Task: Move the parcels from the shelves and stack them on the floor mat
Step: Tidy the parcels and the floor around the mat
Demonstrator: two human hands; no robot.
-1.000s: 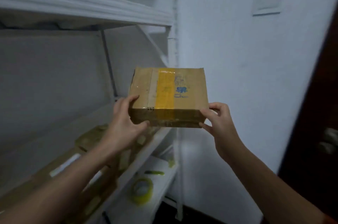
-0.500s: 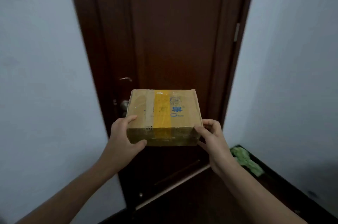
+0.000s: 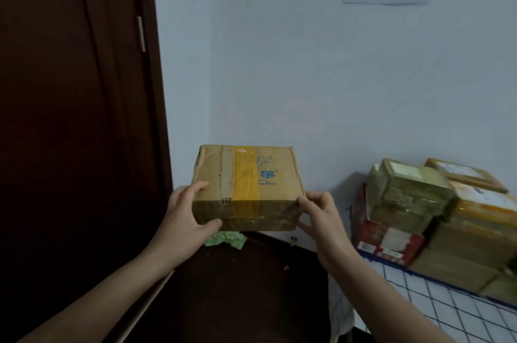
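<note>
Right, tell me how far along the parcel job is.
Done: a stack of parcels sits on the checked mat. In hand: one taped box, held in the air by the left hand and right hand, short of the mat. Left: set it on the stack. The shelves are out of view, so how many remain cannot be told.

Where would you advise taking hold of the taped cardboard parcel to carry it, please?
Take the parcel by its left and right walls near the front corners, one hand from each side, as the left hand and right hand grip it now. It is flat, held level, and probably too broad for one hand.
</note>
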